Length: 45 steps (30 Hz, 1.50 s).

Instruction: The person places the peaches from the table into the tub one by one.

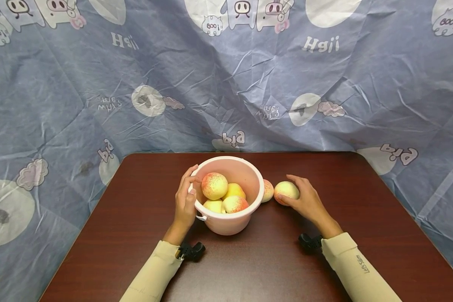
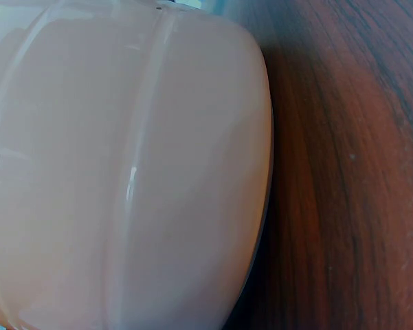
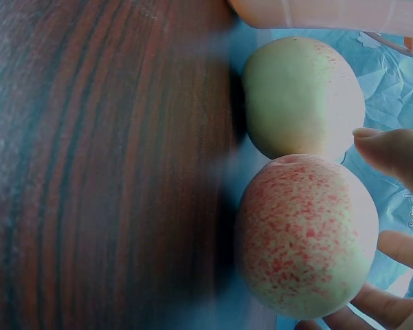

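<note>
Cream sleeves with small black wrist mounts are seen closest, both forearms laid on the dark reddish-brown wooden table (image 1: 136,235). Left hand (image 1: 185,201) is curled round the rim of the pale pink round plastic bucket (image 1: 230,222), thumb inside, fingers outside; bucket is steadied at table centre. Four yellow-red speckled peaches (image 1: 214,186) are piled inside it. Right hand (image 1: 305,199) is cupped loosely round the pale yellow-green peach with red speckling (image 1: 286,190), fingers bent at its far and near sides; it is rested on the table just right of the bucket. A second loose peach (image 1: 268,190) is wedged between it and the bucket wall, touching or nearly touching both.

Handling, judged: held peach is likely light, smooth-skinned, round, so prone to rolling; whether soft or rigid cannot be told. A whole-hand wrap across its widest part is favoured over a fingertip pinch. Bucket looks thin-walled, stiff, easily slid on the polished top.

Surroundings: table is backed and flanked by a creased blue-grey printed sheet (image 1: 60,92) with cartoon pigs and lettering.
</note>
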Tool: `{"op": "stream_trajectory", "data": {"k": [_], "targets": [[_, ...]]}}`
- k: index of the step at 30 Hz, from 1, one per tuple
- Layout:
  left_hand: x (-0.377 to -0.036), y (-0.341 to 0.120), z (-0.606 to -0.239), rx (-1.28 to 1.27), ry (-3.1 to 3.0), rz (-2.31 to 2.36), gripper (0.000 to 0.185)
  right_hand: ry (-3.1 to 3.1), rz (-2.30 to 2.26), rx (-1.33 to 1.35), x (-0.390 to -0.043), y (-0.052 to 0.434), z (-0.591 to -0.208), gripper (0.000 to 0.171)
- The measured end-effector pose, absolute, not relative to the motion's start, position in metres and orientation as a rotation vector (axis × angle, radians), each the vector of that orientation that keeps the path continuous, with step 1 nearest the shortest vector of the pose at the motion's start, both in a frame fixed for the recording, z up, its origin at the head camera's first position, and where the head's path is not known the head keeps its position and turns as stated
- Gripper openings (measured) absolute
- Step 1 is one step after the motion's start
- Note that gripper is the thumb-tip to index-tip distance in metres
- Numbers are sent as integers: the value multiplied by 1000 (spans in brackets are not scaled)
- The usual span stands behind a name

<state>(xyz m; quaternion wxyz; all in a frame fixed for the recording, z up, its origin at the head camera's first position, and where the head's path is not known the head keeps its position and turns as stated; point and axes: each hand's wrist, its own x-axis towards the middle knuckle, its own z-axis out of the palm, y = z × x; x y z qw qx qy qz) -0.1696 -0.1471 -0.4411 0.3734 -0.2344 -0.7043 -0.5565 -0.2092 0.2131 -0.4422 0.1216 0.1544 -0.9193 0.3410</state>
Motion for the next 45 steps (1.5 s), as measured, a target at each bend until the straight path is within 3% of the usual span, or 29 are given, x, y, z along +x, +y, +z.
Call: {"op": "stream_trajectory", "data": {"k": [9, 23, 45], "targets": [[-168, -146, -439, -620, -1779, -1432, 40, -2732, 996, 413, -209, 214, -448, 80], [-169, -147, -441, -607, -1803, -1435, 50, -2755, 997, 414, -209, 215, -456, 82], [-171, -147, -442, -599, -1794, -1433, 47, -2747, 982, 409, -209, 215, -457, 82]]}}
